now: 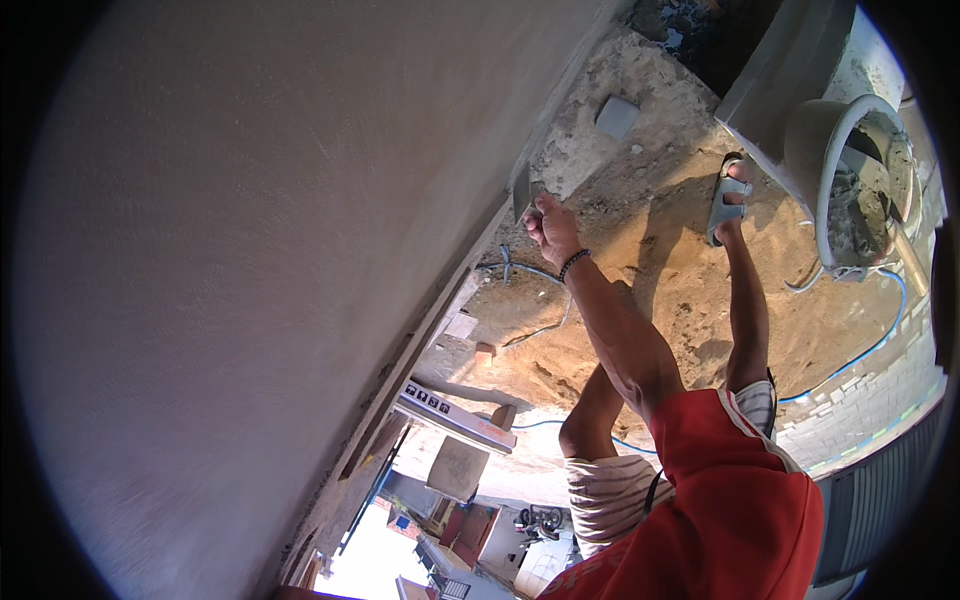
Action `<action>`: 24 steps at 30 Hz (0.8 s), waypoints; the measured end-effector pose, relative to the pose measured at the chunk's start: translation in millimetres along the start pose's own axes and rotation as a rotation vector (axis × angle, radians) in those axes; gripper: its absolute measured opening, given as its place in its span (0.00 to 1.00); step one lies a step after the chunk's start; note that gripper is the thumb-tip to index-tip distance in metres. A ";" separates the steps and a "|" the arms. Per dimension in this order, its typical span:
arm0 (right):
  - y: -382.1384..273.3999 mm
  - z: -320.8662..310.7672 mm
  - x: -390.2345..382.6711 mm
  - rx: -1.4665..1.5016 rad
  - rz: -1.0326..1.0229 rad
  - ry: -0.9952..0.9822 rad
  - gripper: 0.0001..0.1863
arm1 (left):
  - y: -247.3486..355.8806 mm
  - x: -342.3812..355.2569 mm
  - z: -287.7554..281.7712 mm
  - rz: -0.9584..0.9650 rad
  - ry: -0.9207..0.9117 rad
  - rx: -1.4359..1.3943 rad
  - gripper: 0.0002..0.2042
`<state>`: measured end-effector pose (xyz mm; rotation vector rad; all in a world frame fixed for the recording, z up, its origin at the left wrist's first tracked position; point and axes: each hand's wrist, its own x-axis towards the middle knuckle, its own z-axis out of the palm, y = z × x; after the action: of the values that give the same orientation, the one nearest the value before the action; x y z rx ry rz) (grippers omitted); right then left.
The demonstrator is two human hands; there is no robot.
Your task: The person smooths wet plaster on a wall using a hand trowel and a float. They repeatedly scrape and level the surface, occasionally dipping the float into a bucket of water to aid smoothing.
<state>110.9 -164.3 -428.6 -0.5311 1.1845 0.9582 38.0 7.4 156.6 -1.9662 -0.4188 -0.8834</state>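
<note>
My right hand (pixel 556 232) reaches out from a red sleeve, a dark beaded bracelet at its wrist. Its fingers are closed round the handle of a small trowel (pixel 522 193), and the handle is mostly hidden in the grip. The metal blade points away from me, right beside the lower edge of a smooth grey plastered wall (pixel 270 220) that fills the left half. I cannot tell whether the blade touches the wall. Sandy ground (pixel 620 250) lies below the hand. My left hand is outside the picture.
At the right stands a tub (pixel 828 190) of wet mortar, with a wooden handle (pixel 908 258) beside it. A blue hose (pixel 860 355) curves over the ground. A square grey slab (pixel 617 117) lies farther off, a long white box (pixel 455 415) nearer. My sandalled foot (pixel 728 200) stands between wall and tub.
</note>
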 end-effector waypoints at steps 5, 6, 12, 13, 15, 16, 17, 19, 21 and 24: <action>7.5 22.4 3.3 -0.045 0.024 0.013 0.16 | 6.4 -0.2 -2.6 -0.107 0.021 -0.057 0.31; 8.1 25.4 -1.3 -0.028 0.047 0.004 0.16 | 7.8 0.6 -2.2 -0.128 0.024 -0.070 0.31; 21.3 53.3 -79.6 0.056 0.060 -0.002 0.12 | 7.9 16.7 -10.9 -0.252 0.068 -0.139 0.32; 25.9 57.9 -96.1 0.076 0.072 -0.013 0.15 | 7.4 19.9 -14.1 -0.274 0.079 -0.150 0.33; 30.0 68.1 -133.5 0.105 0.102 -0.033 0.22 | 6.2 26.9 -22.1 -0.324 0.096 -0.162 0.33; 32.6 72.8 -150.5 0.115 0.099 -0.038 0.24 | 5.3 29.9 -26.2 -0.349 0.106 -0.169 0.33; 34.1 74.8 -164.5 0.125 0.101 -0.054 0.24 | 4.7 32.9 -24.7 -0.376 0.115 -0.195 0.34; 37.5 79.0 -190.0 0.130 0.115 -0.093 0.24 | 2.4 35.1 -26.3 -0.434 0.136 -0.230 0.34; 39.3 94.1 -225.7 0.175 0.129 -0.090 0.22 | 4.8 44.0 -32.2 -0.484 0.158 -0.260 0.35; 46.0 94.6 -271.2 0.159 0.187 -0.193 0.21 | 10.1 50.8 -37.2 -0.507 0.178 -0.257 0.35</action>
<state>103.1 -158.9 -137.9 -0.1981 1.1380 1.0393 63.3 -32.3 199.6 -2.0213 -0.7483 -1.4831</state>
